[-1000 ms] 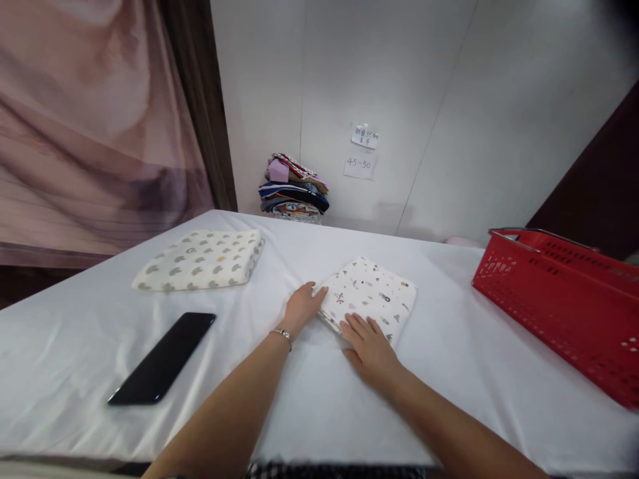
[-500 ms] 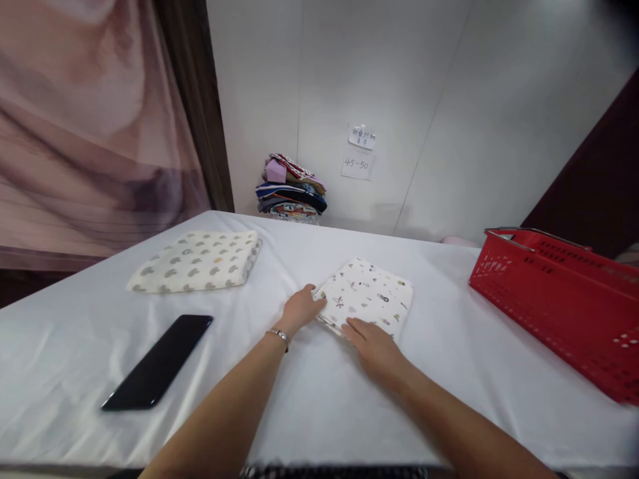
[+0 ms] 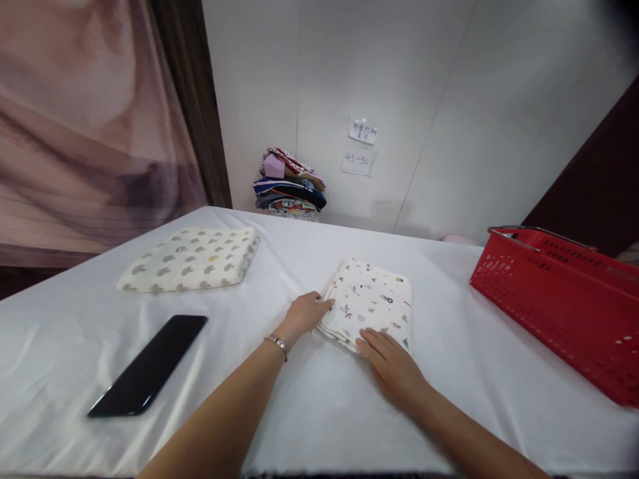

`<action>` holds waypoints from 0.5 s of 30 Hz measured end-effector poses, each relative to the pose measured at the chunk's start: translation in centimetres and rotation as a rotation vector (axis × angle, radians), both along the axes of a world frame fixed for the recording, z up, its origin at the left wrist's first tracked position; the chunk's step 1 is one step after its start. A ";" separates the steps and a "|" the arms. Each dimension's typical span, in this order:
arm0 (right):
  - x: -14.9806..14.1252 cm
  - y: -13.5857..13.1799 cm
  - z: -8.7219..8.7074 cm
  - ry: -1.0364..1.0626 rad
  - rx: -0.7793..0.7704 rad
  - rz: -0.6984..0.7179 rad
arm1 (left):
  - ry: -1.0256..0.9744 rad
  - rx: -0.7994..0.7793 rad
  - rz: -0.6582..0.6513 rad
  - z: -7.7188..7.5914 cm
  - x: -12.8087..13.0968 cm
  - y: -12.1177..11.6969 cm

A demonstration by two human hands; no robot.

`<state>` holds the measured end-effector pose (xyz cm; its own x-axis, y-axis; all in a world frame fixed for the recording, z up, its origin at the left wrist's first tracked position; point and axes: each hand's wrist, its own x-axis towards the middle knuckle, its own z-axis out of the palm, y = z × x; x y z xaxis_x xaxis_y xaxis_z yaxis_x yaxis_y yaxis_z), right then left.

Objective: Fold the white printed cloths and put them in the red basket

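A folded white cloth (image 3: 372,299) with small scattered prints lies on the table, its layers showing along the left and near edges. My left hand (image 3: 304,313), with a bracelet at the wrist, grips its left edge, thumb on top and the other fingers partly hidden. My right hand (image 3: 392,362) rests on the near edge with fingers stretched out over the fabric. Farther left is a second folded cloth (image 3: 194,259), cream with grey mouse-head-like shapes. A black flat slab like a phone or tablet (image 3: 150,366) lies nearer on the left.
A red perforated basket (image 3: 554,306) with metal handles stands on the right of the white-covered table (image 3: 309,426). At the back wall is a stack of folded fabrics (image 3: 289,186). Handwritten paper signs (image 3: 358,159) hang beside it. A pinkish curtain (image 3: 90,133) hangs at left.
The printed cloth has turned slightly, its left edge now running more directly away from me. Both hands have shifted a little to the right with it. The camera view has moved slightly.
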<state>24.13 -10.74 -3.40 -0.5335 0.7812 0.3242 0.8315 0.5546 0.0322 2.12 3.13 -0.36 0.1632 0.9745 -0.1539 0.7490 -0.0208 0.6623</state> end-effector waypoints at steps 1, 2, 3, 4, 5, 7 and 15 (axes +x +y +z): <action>0.0 0.0 0.0 0.007 0.015 0.009 | -0.030 -0.033 0.002 -0.1 0.1 0.1; 0.1 0.1 -0.1 0.012 0.028 0.016 | -0.055 -0.066 0.008 -0.2 0.1 0.1; 0.2 0.1 -0.2 0.017 0.040 0.020 | -0.074 -0.100 0.015 -0.1 0.1 0.2; 0.2 0.1 -0.2 0.019 0.051 0.020 | -0.089 -0.132 0.019 0.0 0.1 0.2; 0.3 0.1 -0.3 0.019 0.060 0.019 | -0.103 -0.155 0.016 0.1 0.0 0.2; 0.3 0.2 -0.4 0.013 0.069 0.019 | -0.115 -0.173 -0.015 0.5 -0.1 0.2; 0.2 0.2 -0.5 0.006 0.060 0.027 | -0.127 -0.103 0.014 1.3 0.2 -0.7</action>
